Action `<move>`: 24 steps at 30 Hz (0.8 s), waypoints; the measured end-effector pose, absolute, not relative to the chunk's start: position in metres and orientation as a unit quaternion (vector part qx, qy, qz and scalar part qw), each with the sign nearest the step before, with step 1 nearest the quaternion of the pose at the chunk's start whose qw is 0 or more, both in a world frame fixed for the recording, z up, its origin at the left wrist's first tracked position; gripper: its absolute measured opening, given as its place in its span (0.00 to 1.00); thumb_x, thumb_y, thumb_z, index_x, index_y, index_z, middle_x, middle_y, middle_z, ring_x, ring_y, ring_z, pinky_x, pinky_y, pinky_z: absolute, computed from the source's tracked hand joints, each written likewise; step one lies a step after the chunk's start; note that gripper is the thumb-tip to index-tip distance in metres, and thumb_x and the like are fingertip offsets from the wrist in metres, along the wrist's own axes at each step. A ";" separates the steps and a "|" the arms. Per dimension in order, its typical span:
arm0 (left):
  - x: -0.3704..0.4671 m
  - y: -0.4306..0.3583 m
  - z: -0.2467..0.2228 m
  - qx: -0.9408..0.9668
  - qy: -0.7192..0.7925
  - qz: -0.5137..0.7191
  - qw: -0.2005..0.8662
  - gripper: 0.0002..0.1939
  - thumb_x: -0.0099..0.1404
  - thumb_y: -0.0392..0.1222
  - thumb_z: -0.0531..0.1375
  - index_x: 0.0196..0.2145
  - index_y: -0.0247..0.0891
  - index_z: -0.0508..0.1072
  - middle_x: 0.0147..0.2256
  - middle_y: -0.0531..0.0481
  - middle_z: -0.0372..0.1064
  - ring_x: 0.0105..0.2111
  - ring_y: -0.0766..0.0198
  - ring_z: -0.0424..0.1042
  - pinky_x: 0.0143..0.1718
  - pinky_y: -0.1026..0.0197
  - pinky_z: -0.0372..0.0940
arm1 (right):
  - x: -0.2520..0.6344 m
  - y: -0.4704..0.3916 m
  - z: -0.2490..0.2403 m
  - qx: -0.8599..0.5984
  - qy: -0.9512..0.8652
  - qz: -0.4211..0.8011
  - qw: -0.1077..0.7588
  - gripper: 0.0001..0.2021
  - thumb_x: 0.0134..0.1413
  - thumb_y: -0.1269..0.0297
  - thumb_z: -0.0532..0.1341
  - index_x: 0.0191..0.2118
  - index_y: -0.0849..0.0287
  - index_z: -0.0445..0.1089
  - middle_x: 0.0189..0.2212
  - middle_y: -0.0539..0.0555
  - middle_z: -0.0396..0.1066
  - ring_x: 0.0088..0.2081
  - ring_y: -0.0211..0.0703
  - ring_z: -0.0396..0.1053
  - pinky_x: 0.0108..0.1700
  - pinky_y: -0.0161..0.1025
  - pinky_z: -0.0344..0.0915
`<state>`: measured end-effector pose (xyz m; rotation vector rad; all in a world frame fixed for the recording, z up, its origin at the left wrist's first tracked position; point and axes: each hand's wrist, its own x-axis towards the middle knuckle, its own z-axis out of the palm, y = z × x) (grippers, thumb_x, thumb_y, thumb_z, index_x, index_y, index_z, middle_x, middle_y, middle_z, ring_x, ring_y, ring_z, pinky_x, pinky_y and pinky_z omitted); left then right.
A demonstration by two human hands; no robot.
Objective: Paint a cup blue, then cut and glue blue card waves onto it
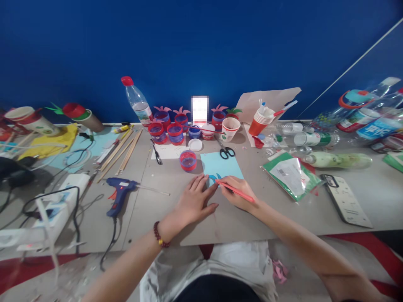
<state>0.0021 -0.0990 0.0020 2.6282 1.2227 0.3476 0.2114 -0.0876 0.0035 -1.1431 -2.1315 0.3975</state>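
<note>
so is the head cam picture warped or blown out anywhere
Head view: wide-lens bending curves the table edge and stretches the bottles at far right; a white rectangle by the wall is pixelated; the left hand, right hand and red pencil stay sharp.

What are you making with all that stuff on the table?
A person sits at a craft table. The left hand presses flat on a light blue sheet of paper, and the right hand holds a red pencil with its tip on the sheet. A blue glue gun, black scissors and small red-and-blue cups lie around.
</note>
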 end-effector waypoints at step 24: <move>0.002 -0.099 0.003 0.892 0.419 0.116 0.121 0.31 0.63 0.56 0.59 0.61 0.45 0.63 0.64 0.40 0.52 0.65 0.45 0.49 0.64 0.42 0.49 | 0.210 -0.088 0.005 -0.445 -0.820 0.153 0.327 0.08 0.60 0.69 0.54 0.40 0.56 0.70 0.32 0.54 0.76 0.33 0.40 0.74 0.36 0.36 0.70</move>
